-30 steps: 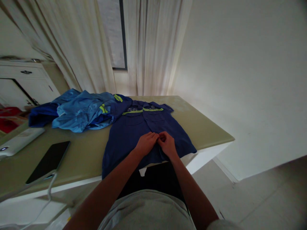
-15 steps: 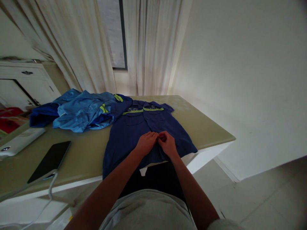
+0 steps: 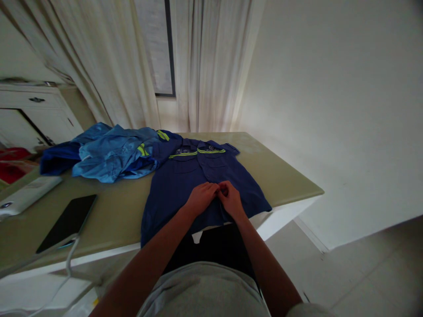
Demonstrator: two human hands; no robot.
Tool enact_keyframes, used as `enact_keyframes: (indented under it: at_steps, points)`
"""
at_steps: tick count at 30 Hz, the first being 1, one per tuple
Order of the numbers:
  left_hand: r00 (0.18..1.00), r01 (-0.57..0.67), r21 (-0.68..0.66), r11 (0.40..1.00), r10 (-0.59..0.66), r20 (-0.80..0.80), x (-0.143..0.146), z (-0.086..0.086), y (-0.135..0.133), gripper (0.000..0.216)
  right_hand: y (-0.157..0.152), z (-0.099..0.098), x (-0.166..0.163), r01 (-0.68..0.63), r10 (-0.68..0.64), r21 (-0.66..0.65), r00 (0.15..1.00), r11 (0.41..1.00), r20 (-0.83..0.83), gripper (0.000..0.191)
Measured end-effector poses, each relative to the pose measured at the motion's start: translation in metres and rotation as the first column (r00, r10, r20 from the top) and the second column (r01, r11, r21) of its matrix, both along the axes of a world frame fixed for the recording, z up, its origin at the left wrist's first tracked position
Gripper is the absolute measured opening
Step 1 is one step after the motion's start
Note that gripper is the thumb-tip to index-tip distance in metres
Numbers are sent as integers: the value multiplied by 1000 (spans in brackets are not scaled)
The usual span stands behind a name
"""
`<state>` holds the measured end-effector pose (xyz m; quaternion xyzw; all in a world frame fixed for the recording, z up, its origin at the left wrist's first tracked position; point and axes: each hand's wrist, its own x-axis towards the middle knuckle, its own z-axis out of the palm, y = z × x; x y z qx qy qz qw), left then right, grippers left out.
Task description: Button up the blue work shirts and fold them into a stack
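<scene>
A dark blue work shirt (image 3: 185, 180) with yellow-green chest stripes lies flat, front up, on the pale green table (image 3: 284, 176), its hem hanging over the near edge. My left hand (image 3: 200, 197) and my right hand (image 3: 230, 199) meet at the shirt's centre placket, low on the front. Both have their fingers curled and pinched on the fabric edges there. What lies between the fingertips is too small to make out.
A heap of lighter blue garments (image 3: 109, 152) lies at the table's back left. A dark phone (image 3: 68, 221) with a white cable and a white power bank (image 3: 24, 196) sit at the left. Curtains (image 3: 205, 66) hang behind; a white cabinet (image 3: 36, 114) stands far left.
</scene>
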<state>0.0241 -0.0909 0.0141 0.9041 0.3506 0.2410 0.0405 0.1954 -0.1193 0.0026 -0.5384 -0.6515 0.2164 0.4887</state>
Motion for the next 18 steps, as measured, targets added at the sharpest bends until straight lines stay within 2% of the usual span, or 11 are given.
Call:
enact_keyframes:
  at_steps: [12,18]
  points:
    - [989,-106,-158,982,121,85,1,1,-1,15,-5,4,-2,6,-7,-26,999,1000,-52,21]
    - [985,-130,-197,972,148,83,-1,-1,2,12,-3,5,-1,-15,14,-39,1000,999,-17,16]
